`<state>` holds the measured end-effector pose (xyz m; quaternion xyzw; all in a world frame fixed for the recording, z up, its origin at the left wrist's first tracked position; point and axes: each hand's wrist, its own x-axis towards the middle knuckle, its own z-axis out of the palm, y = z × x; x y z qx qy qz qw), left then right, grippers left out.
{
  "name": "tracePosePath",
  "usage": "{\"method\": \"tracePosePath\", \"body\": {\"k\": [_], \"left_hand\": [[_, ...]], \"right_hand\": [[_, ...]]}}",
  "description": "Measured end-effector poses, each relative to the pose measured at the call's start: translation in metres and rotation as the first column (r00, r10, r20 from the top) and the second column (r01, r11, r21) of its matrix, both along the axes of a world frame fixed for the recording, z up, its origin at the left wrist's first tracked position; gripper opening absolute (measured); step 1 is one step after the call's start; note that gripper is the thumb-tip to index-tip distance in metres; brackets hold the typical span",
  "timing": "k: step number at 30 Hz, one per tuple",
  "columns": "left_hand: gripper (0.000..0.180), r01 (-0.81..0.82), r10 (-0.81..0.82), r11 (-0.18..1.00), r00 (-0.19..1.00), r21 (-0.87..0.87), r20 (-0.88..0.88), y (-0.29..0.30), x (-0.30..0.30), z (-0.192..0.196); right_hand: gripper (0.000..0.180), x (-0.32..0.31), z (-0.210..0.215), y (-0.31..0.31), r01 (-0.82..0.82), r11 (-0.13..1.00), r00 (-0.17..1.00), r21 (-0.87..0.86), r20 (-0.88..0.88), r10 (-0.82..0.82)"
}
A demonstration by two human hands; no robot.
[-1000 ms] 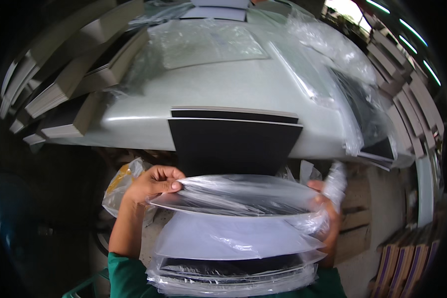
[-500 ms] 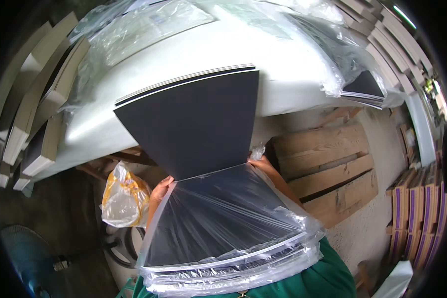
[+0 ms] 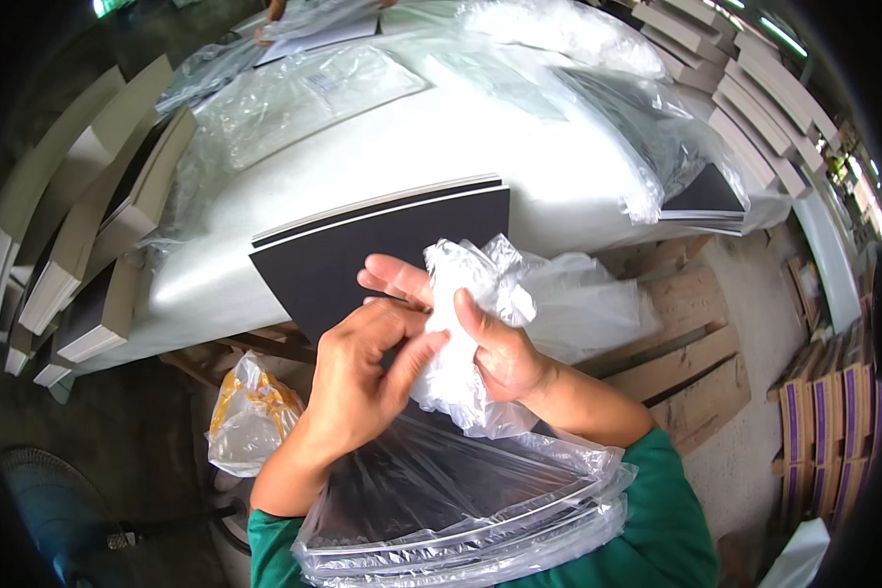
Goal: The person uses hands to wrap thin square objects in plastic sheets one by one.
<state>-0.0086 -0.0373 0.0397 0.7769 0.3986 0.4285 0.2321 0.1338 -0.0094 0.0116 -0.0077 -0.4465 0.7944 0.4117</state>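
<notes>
A: The right hand (image 3: 505,358) wraps a bunch of crumpled plastic (image 3: 451,367), thumb in front, fingertips poking out behind. The left hand (image 3: 367,367) is half curled, its thumb at the bunch's edge; whether it pinches anything, I cannot tell.

B: What's the plastic like?

A: Thin, whitish and creased into soft lumps, with a looser translucent spread to the right. Below, clear film pulls into fine straight wrinkles over a dark, flat wrapped stack (image 3: 451,490).

B: And around them?

A: Black boards (image 3: 353,240) with pale edges stand slanted against the white-covered table (image 3: 363,147) (the hands and plastic hide their lower right part). Thick blocks (image 3: 98,245) crowd the table's left; a taped clear bag (image 3: 252,421) sits below it, and wooden slats (image 3: 701,363) lie to the right.

B: So where's the bunch, exactly?

A: In the right palm, just right of the left thumb, above the wrapped stack and overlapping the boards.
</notes>
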Motion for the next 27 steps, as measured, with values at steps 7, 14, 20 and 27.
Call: {"method": "tracePosePath", "body": {"k": [7, 14, 20, 27], "left_hand": [[0.022, -0.167, 0.256, 0.946, 0.911, -0.280, 0.322, 0.002, -0.011, -0.022], [0.009, -0.438, 0.356, 0.866, 0.880, 0.243, 0.315, 0.014, 0.002, -0.030], [0.015, -0.201, 0.353, 0.794, 0.921, 0.574, -0.165, 0.002, 0.001, -0.027], [0.021, 0.195, 0.052, 0.914, 0.815, -0.356, 0.577, 0.007, -0.004, -0.032]], "right_hand": [[0.056, 0.018, -0.027, 0.008, 0.112, 0.987, 0.949, -0.118, 0.306, -0.071], [0.057, 0.006, -0.010, 0.003, 0.154, 0.980, 0.979, -0.126, 0.152, -0.134], [0.019, 0.006, -0.007, 0.001, 0.482, 0.871, 0.832, 0.092, 0.265, -0.488], [0.017, 0.021, -0.002, 0.000, 0.355, 0.932, 0.871, -0.071, 0.387, -0.302]]}}
